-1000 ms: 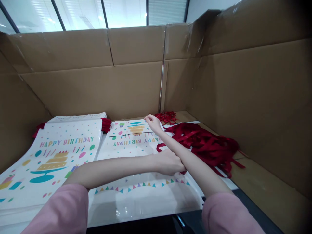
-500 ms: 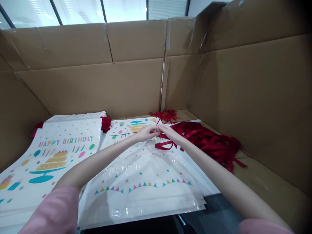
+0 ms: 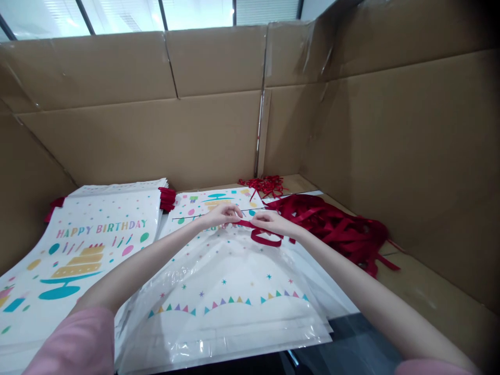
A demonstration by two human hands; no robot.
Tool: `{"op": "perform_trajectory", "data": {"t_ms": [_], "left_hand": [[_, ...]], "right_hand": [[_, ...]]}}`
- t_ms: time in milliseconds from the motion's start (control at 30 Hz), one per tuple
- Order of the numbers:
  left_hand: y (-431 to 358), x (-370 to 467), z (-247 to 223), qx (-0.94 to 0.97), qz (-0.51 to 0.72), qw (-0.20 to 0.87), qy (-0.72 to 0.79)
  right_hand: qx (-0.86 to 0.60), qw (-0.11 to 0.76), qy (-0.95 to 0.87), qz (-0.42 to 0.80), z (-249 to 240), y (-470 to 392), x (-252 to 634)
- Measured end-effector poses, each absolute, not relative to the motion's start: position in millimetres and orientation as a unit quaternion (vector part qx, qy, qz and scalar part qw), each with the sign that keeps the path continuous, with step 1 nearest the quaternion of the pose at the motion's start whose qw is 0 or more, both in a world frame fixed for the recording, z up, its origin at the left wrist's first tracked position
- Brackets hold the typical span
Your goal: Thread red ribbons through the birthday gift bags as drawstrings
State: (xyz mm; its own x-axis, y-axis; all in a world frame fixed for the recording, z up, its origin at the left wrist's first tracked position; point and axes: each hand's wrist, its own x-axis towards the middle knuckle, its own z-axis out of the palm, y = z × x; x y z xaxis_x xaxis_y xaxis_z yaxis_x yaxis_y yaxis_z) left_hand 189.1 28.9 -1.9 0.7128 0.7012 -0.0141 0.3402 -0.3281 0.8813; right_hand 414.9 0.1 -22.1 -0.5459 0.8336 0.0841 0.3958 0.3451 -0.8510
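A short dark red ribbon (image 3: 266, 239) is stretched between my two hands, its loose part curling in a loop below. My left hand (image 3: 223, 214) pinches one end. Just to the right, my right hand (image 3: 273, 223) is closed on the same ribbon. Both hands are over the far part of a stack of white plastic bags (image 3: 234, 276) printed with stars, bunting and a cake. The top bag's film is wrinkled toward my hands. A dark thin line crosses the stack near my left hand.
At left lies another stack of HAPPY BIRTHDAY bags (image 3: 101, 208) with red ribbon bunches (image 3: 167, 199) at its sides. A large heap of red ribbons (image 3: 332, 229) is at right, with small red scraps (image 3: 263, 185) behind. Cardboard walls (image 3: 156, 135) surround the surface.
My hands were together at the ribbon; now they have moved apart and slightly nearer, my left going left and my right going right, with ribbon showing taut between them.
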Motion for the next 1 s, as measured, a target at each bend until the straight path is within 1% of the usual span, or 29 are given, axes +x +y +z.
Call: {"op": "perform_trajectory", "data": {"t_ms": [100, 167, 233, 300, 400, 533, 633, 767, 833, 900, 1000], "left_hand": [[31, 198, -9, 0.81, 0.178, 0.467, 0.307], [38, 194, -16, 0.83, 0.16, 0.428, 0.319], [49, 180, -25, 0.855, 0.136, 0.325, 0.38], [62, 157, -35, 0.856, 0.097, 0.165, 0.48], [76, 123, -51, 0.819, 0.09, 0.109, 0.556], [79, 102, -61, 0.798, 0.075, 0.114, 0.587], [71, 99, -54, 0.788, 0.077, 0.135, 0.595], [44, 91, -26, 0.786, 0.122, 0.138, 0.59], [20, 82, -8, 0.792, 0.156, 0.151, 0.571], [-9, 70, 8, 0.793, 0.222, 0.205, 0.529], [-55, 48, 23, 0.773, 0.261, 0.245, 0.524]], "right_hand": [[-0.365, 0.253, -0.791, 0.421, -27, 1, 402], [-0.356, 0.251, -0.789, 0.434, -29, 0, 397], [-0.359, 0.262, -0.781, 0.439, -31, -4, 397], [-0.366, 0.28, -0.771, 0.439, -33, -8, 402], [-0.381, 0.305, -0.756, 0.436, -34, -15, 410], [-0.387, 0.332, -0.734, 0.449, -33, -23, 412], [-0.402, 0.374, -0.691, 0.47, -35, -29, 408], [-0.424, 0.437, -0.623, 0.49, -41, -39, 404], [-0.437, 0.46, -0.607, 0.478, -43, -44, 403], [-0.447, 0.479, -0.602, 0.457, -43, -48, 402], [-0.441, 0.494, -0.604, 0.444, -42, -53, 399]]}}
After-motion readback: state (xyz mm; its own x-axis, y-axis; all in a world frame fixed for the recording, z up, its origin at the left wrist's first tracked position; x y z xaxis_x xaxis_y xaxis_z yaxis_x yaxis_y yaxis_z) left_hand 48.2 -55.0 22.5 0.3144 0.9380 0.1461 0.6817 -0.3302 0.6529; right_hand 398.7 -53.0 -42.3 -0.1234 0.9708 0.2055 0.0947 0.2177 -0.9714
